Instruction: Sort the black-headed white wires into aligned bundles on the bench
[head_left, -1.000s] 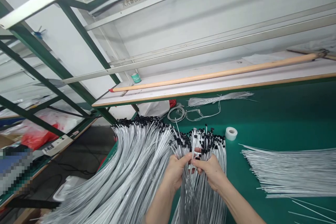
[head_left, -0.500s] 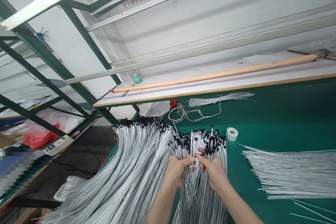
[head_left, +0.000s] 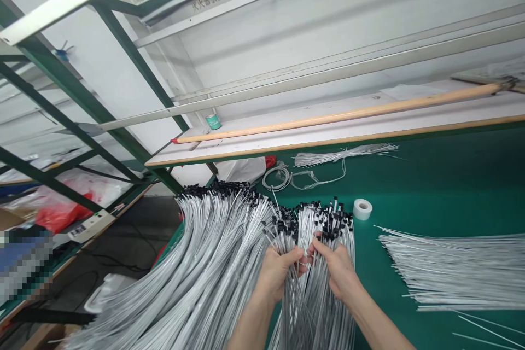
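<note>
1. Left hand (head_left: 279, 272): grip closed on a sheaf of grey black-tipped wires (head_left: 324, 306).
2. Right hand (head_left: 335, 272): grip closed on same sheaf, just beside left hand.
3. Sheaf lies on green bench (head_left: 430, 186), against larger wire pile (head_left: 197, 268).
4. Tape roll (head_left: 362, 209) near sheaf; loose wires (head_left: 451, 270) farther right.

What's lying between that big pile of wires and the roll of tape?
The head view shows a black-tipped wire bunch, gripped by the left hand and right hand.
</note>
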The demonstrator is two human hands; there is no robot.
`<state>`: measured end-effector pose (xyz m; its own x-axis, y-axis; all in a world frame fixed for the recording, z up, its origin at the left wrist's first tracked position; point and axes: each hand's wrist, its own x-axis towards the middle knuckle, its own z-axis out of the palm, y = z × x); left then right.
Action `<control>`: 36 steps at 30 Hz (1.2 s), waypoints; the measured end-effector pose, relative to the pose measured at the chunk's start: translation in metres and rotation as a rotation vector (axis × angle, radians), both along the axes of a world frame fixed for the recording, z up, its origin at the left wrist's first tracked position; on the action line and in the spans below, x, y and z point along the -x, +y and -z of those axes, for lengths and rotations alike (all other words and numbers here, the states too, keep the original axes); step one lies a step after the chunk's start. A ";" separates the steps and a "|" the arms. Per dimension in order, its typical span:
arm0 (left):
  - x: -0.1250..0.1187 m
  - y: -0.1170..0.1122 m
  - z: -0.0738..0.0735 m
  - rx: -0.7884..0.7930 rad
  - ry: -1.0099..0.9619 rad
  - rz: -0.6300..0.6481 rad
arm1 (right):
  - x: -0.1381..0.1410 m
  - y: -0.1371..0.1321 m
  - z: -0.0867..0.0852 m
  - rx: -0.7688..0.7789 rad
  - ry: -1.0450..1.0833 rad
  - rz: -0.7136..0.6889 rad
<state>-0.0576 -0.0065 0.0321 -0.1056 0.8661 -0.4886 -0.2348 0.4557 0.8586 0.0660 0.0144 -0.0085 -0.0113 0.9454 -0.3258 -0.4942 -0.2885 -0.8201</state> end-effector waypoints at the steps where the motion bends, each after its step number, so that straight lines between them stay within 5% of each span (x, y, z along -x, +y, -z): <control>1: -0.001 0.000 -0.001 0.000 -0.004 0.026 | 0.001 -0.001 -0.002 -0.025 0.017 -0.022; 9: -0.012 0.000 -0.002 -0.062 -0.017 0.135 | 0.012 -0.005 -0.023 0.077 0.050 -0.131; 19: -0.008 -0.004 -0.004 0.014 -0.035 0.119 | 0.008 -0.003 -0.009 0.104 0.028 -0.081; 25: -0.003 -0.006 -0.002 0.042 -0.006 -0.059 | 0.000 -0.003 -0.006 0.041 -0.004 0.077; 30: -0.004 -0.008 -0.003 -0.038 -0.030 0.044 | 0.001 -0.003 -0.003 -0.030 0.156 -0.085; 36: -0.009 -0.007 0.003 -0.121 -0.012 0.020 | 0.013 -0.004 -0.005 -0.046 0.152 -0.077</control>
<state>-0.0484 -0.0138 0.0290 -0.0822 0.9207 -0.3814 -0.2370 0.3537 0.9048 0.0533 0.0108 -0.0031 -0.1306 0.9537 -0.2710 -0.5914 -0.2943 -0.7508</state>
